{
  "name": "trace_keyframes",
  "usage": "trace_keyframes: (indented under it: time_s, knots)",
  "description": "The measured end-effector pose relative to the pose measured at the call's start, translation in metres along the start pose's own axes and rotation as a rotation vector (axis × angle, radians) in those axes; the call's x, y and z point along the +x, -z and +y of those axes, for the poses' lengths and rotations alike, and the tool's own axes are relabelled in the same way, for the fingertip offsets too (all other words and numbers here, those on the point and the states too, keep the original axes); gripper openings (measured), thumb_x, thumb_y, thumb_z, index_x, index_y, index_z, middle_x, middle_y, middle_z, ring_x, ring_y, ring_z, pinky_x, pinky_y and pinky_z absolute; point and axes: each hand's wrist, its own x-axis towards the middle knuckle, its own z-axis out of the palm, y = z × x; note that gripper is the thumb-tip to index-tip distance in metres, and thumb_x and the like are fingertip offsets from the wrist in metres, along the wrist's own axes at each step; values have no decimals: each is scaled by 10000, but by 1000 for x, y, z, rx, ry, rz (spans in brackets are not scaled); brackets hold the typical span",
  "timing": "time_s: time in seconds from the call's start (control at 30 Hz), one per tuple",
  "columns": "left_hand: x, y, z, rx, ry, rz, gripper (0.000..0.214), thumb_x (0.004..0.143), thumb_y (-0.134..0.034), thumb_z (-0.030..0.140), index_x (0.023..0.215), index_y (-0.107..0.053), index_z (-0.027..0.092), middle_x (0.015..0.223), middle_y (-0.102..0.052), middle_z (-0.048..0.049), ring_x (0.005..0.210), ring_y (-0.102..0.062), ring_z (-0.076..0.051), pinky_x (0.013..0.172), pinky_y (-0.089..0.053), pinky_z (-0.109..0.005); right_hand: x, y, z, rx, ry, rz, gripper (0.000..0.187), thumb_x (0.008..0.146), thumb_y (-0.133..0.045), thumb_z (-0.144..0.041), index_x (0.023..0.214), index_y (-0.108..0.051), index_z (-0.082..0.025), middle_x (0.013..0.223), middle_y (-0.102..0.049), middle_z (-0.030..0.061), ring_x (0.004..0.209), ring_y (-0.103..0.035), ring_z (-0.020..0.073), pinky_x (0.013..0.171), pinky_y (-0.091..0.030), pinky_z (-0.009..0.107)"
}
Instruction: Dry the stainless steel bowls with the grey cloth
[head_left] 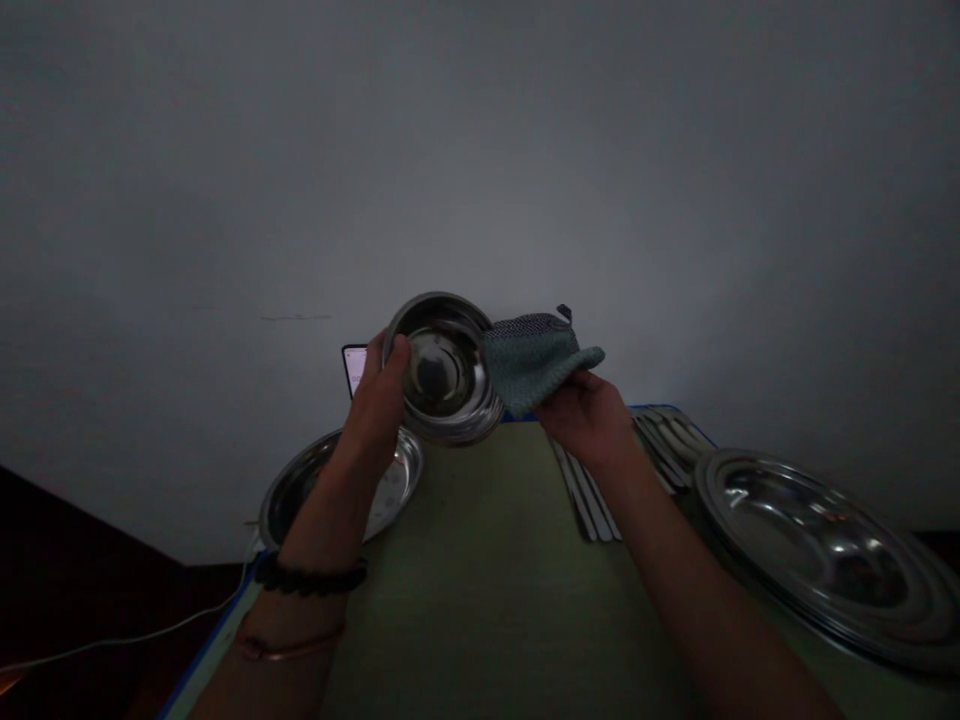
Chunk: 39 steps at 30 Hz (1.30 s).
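My left hand [379, 395] grips a shiny steel bowl [442, 375] by its left side, thumb over the rim. The bowl is raised above the table and tilted so that its inside faces me. In my right hand [589, 415] is a folded grey-green cloth [532, 365], whose left edge meets the bowl's right rim. Most of the right fingers are hidden behind the cloth. Under my left forearm a wider steel basin [401, 490] rests on the table, partly covered by the arm.
Long flat metal cutlery handles [592, 505] lie beneath my right wrist, and more cutlery [671, 440] sits behind it. Large steel plates [825, 555] are stacked at the right. A lit phone [354, 368] leans at the wall behind my left hand. A white cable [165, 630] hangs at the left.
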Motion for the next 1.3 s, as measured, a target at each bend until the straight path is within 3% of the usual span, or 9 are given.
trace_keyframes:
  time_s: [0.1,0.33,0.5,0.63,0.77,0.87,0.97,1.1,1.3]
  knots:
    - [0,1,1,11,45,50,476,841,-529,537,1248,-540,289,1186,-635,-54,1171,-546,-254,1036,-393,-418,-3,-2,1,24,46,-55,279,871,-335,-201,807,-607,-216,783,-709,16,880,-668,161,910,-504,394]
    - [0,-2,-4,-21,9,-45,495,832,-526,568,1230,-547,274,1250,-603,-74,1230,-502,-263,1014,-423,-408,-14,-15,-15,-174,269,-50,364,907,-310,-354,909,-651,-226,910,-715,23,1028,-637,173,949,-489,395]
    - [-10,-11,-2,-105,99,-184,520,810,-557,577,1239,-545,282,1245,-616,-68,1193,-538,-256,1009,-429,-405,-9,-14,10,-731,593,-60,404,910,-349,-473,1076,-632,-238,1170,-639,37,1261,-482,201,1075,-368,447]
    - [-18,-17,3,-239,217,-352,527,821,-561,554,1268,-535,277,1247,-622,-70,1136,-580,-245,985,-453,-395,-12,-10,44,-1377,829,-89,420,880,-462,-297,1259,-543,-134,1471,-350,141,1404,-251,246,1159,-196,477]
    - [-15,-15,1,-235,204,-341,542,811,-581,547,1263,-549,251,1253,-619,-90,1138,-577,-247,993,-444,-390,-23,-13,50,-1714,1039,-24,344,890,-462,-223,1206,-572,-142,1272,-471,173,1250,-410,265,1073,-339,490]
    - [-11,-12,-3,-209,216,-294,573,793,-579,578,1265,-552,254,1239,-624,-105,1120,-584,-270,979,-451,-429,-29,-18,43,-1778,1006,-165,234,917,-441,-241,1039,-638,-204,1045,-572,108,1047,-532,228,969,-445,428]
    - [-11,-12,-4,-197,194,-294,563,797,-571,579,1264,-548,265,1224,-632,-98,1118,-587,-270,970,-459,-432,-30,-18,42,-1868,834,-343,275,917,-416,-200,1091,-628,-182,1080,-597,110,1046,-555,220,969,-457,404]
    - [-20,-17,4,-168,188,-312,517,825,-549,554,1261,-540,276,1239,-627,-88,1140,-580,-278,974,-461,-446,-24,-8,48,-1921,810,-228,417,881,-432,-170,1287,-497,-104,1410,-407,191,1321,-368,285,1100,-328,492]
    - [-33,-29,9,-191,135,-406,513,880,-479,528,1316,-494,258,1406,-514,-69,1329,-422,-235,1117,-309,-401,-21,-6,60,-1708,731,-155,651,921,-374,-305,1457,-154,-8,1565,-70,231,1464,-40,255,1180,-126,492]
